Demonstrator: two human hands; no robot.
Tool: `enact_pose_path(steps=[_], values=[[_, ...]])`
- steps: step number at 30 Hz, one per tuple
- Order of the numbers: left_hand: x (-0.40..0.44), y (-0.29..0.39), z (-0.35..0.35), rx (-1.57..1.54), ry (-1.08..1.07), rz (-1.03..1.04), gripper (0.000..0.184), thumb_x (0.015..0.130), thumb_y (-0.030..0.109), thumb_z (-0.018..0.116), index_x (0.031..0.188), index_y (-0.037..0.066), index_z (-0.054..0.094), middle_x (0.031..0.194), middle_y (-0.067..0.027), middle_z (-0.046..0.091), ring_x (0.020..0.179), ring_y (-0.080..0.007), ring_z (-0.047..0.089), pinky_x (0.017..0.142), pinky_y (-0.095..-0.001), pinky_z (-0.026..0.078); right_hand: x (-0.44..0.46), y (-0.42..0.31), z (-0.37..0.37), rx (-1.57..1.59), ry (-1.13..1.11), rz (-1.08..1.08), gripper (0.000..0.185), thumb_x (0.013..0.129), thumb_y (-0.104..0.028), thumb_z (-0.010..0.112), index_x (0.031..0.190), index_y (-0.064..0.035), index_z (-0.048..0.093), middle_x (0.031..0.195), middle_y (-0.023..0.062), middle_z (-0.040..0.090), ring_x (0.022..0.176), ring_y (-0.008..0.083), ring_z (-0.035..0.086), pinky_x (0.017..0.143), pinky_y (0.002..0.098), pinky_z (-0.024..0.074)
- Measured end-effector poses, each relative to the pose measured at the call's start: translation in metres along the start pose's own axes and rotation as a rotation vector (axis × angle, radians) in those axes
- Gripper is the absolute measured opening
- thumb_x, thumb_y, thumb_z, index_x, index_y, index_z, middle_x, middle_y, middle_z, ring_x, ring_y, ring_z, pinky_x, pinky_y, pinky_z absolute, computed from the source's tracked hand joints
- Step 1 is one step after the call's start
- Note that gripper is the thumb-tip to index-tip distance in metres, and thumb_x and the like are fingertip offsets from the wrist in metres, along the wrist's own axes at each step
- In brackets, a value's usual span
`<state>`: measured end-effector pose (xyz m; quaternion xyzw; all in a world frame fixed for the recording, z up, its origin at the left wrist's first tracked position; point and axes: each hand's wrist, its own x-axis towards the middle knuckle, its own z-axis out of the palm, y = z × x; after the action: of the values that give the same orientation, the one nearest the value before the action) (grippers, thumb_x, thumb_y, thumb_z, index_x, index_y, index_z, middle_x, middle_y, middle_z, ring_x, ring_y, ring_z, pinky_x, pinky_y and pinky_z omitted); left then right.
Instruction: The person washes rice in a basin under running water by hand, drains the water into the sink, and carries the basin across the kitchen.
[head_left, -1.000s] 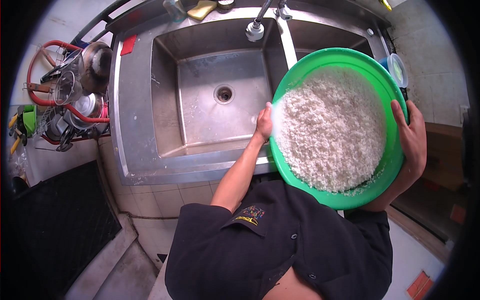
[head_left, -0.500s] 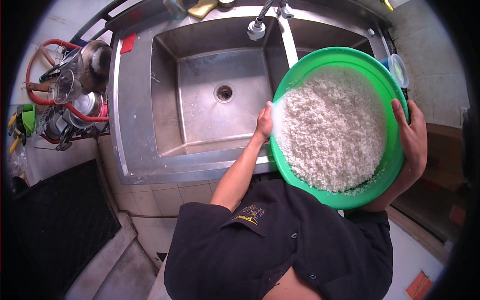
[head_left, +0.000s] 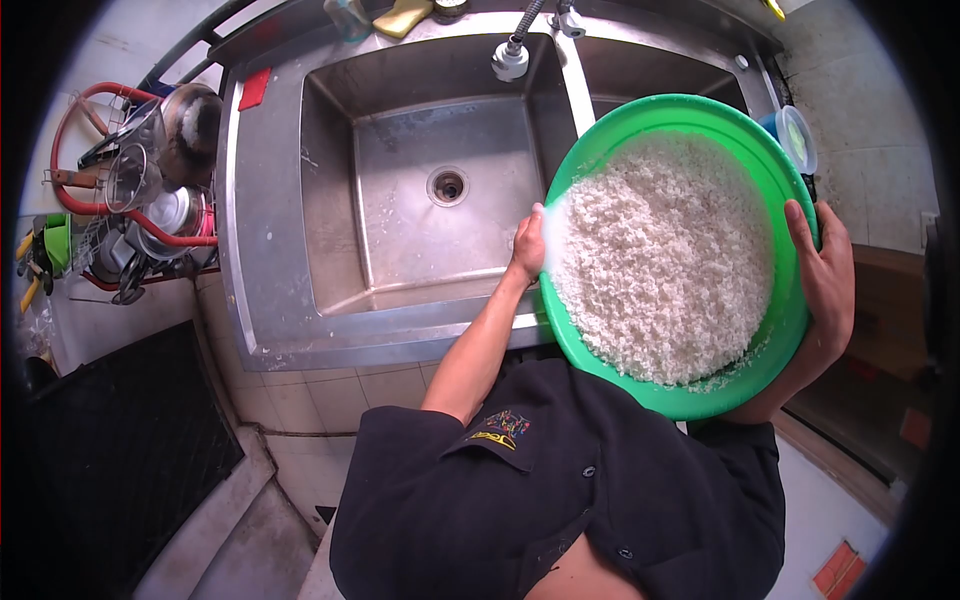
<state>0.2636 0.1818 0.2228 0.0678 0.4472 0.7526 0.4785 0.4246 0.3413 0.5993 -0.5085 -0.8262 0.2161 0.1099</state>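
A large round green basin [head_left: 690, 400] holds a heap of white, crumbly, rice-like grains [head_left: 665, 265]. The basin is over the right part of the steel counter, in front of my chest. My left hand [head_left: 529, 245] grips its left rim, with the fingers partly hidden beneath. On the opposite side my right hand [head_left: 826, 268] is closed on the right rim, thumb up along the edge. Beside the basin, to the left, lies a steel sink [head_left: 450, 240] with a drain in its floor.
A tap head [head_left: 510, 62] hangs over the sink's back edge. Behind the sink are a yellow sponge [head_left: 404, 16] and a red cloth [head_left: 255, 89] at left. A rack with pans [head_left: 193, 125] stands far left. A plastic tub [head_left: 797, 140] sits behind the basin at right.
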Motion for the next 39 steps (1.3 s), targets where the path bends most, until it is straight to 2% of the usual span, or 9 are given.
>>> enact_pose_path(steps=[1, 10, 13, 16, 22, 25, 28, 37, 39], values=[[-0.001, 0.002, 0.001, 0.013, -0.008, 0.007, 0.053, 0.105, 0.042, 0.029, 0.089, 0.004, 0.063, 0.073, 0.0014, 0.060, 0.061, -0.0068, 0.052, 0.056, -0.0233, 0.043, -0.001, 0.000, 0.003, 0.013, 0.037, -0.036, 0.059, 0.090, -0.050, 0.062, 0.102, 0.0080, 0.058, 0.090, 0.0178, 0.063, 0.085, 0.0212, 0.058, 0.082, 0.0351, 0.0448], [0.000, 0.000, 0.000, 0.003, 0.011, -0.006, 0.054, 0.105, 0.043, 0.029, 0.095, 0.003, 0.064, 0.079, -0.0005, 0.063, 0.066, -0.0073, 0.055, 0.060, -0.0234, 0.044, -0.001, 0.002, 0.001, -0.085, 0.057, -0.048, 0.061, 0.090, -0.050, 0.061, 0.105, 0.0089, 0.058, 0.094, 0.0194, 0.064, 0.089, 0.0226, 0.059, 0.084, 0.0354, 0.0448], [0.000, -0.001, -0.001, -0.011, 0.002, -0.008, 0.054, 0.104, 0.043, 0.030, 0.096, 0.002, 0.064, 0.079, -0.0008, 0.063, 0.066, -0.0075, 0.055, 0.060, -0.0235, 0.045, 0.002, 0.004, -0.003, -0.083, -0.009, 0.073, 0.078, 0.089, -0.053, 0.063, 0.131, 0.0116, 0.047, 0.127, 0.0248, 0.055, 0.120, 0.0261, 0.051, 0.102, 0.0324, 0.0374], [0.001, -0.002, -0.006, -0.021, -0.041, -0.019, 0.052, 0.105, 0.040, 0.031, 0.101, 0.001, 0.064, 0.087, -0.0044, 0.066, 0.074, -0.0108, 0.060, 0.069, -0.0255, 0.048, 0.002, 0.002, -0.005, -0.056, -0.065, 0.067, 0.074, 0.090, -0.052, 0.062, 0.127, 0.0110, 0.050, 0.122, 0.0234, 0.058, 0.114, 0.0250, 0.054, 0.099, 0.0319, 0.0392], [-0.001, 0.001, 0.000, -0.021, 0.011, -0.014, 0.053, 0.104, 0.043, 0.031, 0.100, 0.001, 0.063, 0.085, -0.0032, 0.065, 0.070, -0.0094, 0.058, 0.065, -0.0242, 0.047, 0.004, 0.006, -0.006, -0.031, -0.100, 0.046, 0.070, 0.091, -0.051, 0.061, 0.124, 0.0101, 0.052, 0.117, 0.0220, 0.060, 0.111, 0.0235, 0.056, 0.096, 0.0316, 0.0404], [-0.003, 0.005, 0.005, -0.116, 0.025, -0.050, 0.053, 0.104, 0.043, 0.033, 0.104, 0.000, 0.063, 0.092, -0.0058, 0.067, 0.077, -0.0114, 0.061, 0.071, -0.0253, 0.049, -0.001, 0.003, -0.001, -0.119, 0.031, -0.009, 0.063, 0.092, -0.049, 0.061, 0.118, 0.0083, 0.055, 0.108, 0.0183, 0.063, 0.101, 0.0203, 0.057, 0.091, 0.0306, 0.0427], [-0.001, 0.002, 0.000, -0.140, 0.002, -0.058, 0.049, 0.103, 0.039, 0.035, 0.113, -0.002, 0.061, 0.103, -0.0109, 0.067, 0.088, -0.0167, 0.064, 0.081, -0.0288, 0.051, 0.002, 0.008, -0.001, -0.018, -0.007, -0.014, 0.063, 0.090, -0.051, 0.062, 0.110, 0.0080, 0.058, 0.100, 0.0202, 0.064, 0.094, 0.0252, 0.060, 0.087, 0.0357, 0.0442], [-0.004, 0.008, 0.004, -0.152, -0.016, -0.017, 0.049, 0.104, 0.038, 0.034, 0.113, -0.002, 0.061, 0.105, -0.0106, 0.066, 0.091, -0.0151, 0.063, 0.083, -0.0279, 0.049, 0.002, 0.006, -0.004, -0.039, -0.040, 0.045, 0.077, 0.088, -0.054, 0.063, 0.125, 0.0124, 0.051, 0.118, 0.0271, 0.059, 0.113, 0.0304, 0.057, 0.098, 0.0367, 0.0405], [-0.004, 0.009, 0.004, -0.119, -0.012, -0.015, 0.050, 0.104, 0.039, 0.034, 0.113, -0.002, 0.061, 0.105, -0.0105, 0.067, 0.091, -0.0147, 0.063, 0.083, -0.0280, 0.049, 0.005, 0.018, -0.002, -0.088, 0.013, 0.028, 0.070, 0.090, -0.051, 0.062, 0.123, 0.0099, 0.053, 0.114, 0.0214, 0.061, 0.108, 0.0245, 0.057, 0.095, 0.0326, 0.0412]])
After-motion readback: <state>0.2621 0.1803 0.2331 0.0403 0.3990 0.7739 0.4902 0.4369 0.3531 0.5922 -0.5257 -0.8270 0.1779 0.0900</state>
